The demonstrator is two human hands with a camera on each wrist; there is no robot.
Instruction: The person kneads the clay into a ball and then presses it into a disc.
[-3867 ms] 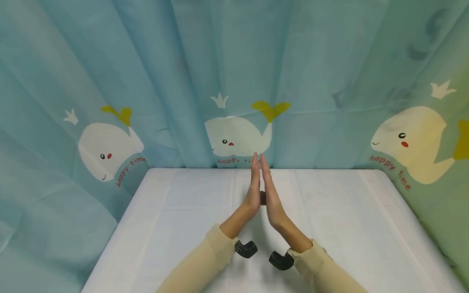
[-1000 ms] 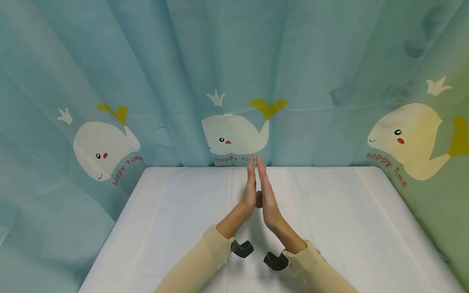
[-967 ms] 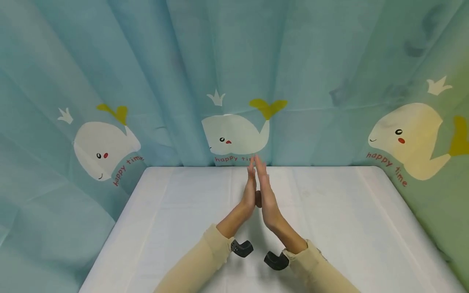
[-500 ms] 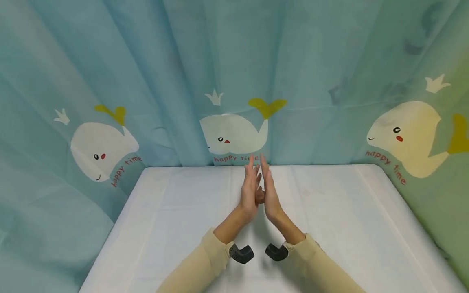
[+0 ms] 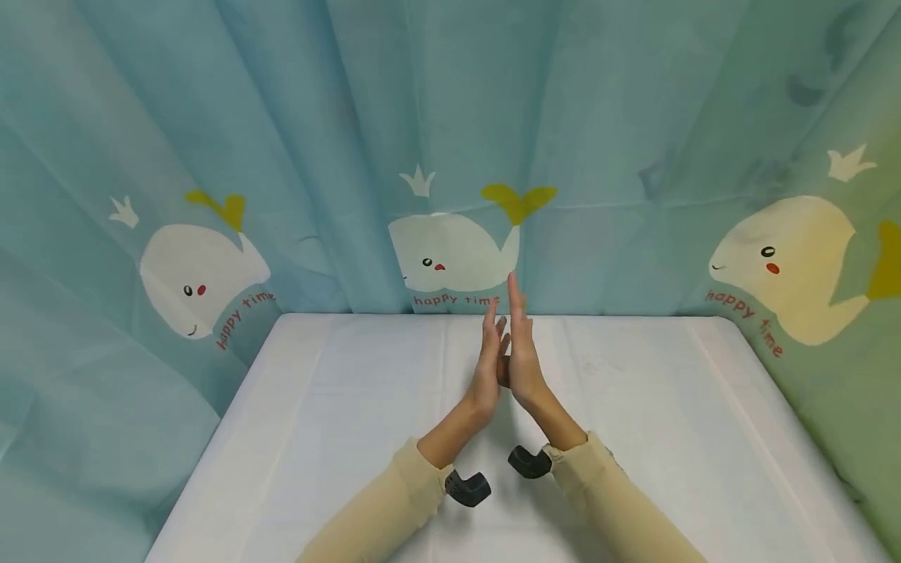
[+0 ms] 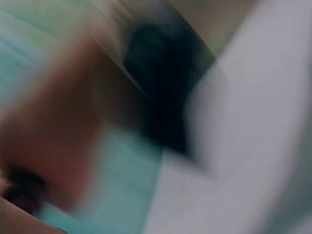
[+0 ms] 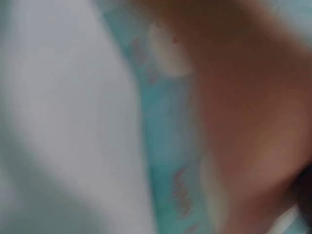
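Observation:
In the head view my left hand (image 5: 485, 378) and right hand (image 5: 524, 360) stand upright, palms facing, fingers mostly straight and pointing away. A small, dark brown, rounded lump (image 5: 503, 371) is pressed between the palms, largely covered by them. Its kind I cannot tell. The right fingertips reach farther forward than the left ones. Blurred, the left wrist view has the dark lump (image 6: 27, 187) at lower left between the two hands. The right wrist view is mostly a smeared right hand (image 7: 253, 112), with a dark patch at its right edge.
Below the hands spreads a white-covered table (image 5: 338, 391). Behind it hangs a blue-green curtain (image 5: 612, 117) printed with whales. Black wrist cameras, the left one (image 5: 468, 489) and the right one (image 5: 529, 462), jut inward from the beige sleeves.
The palms have slid against each other: the right hand has moved forward past the left, and the left has drawn back slightly. The brown lump stays between them. The head view has shifted a little.

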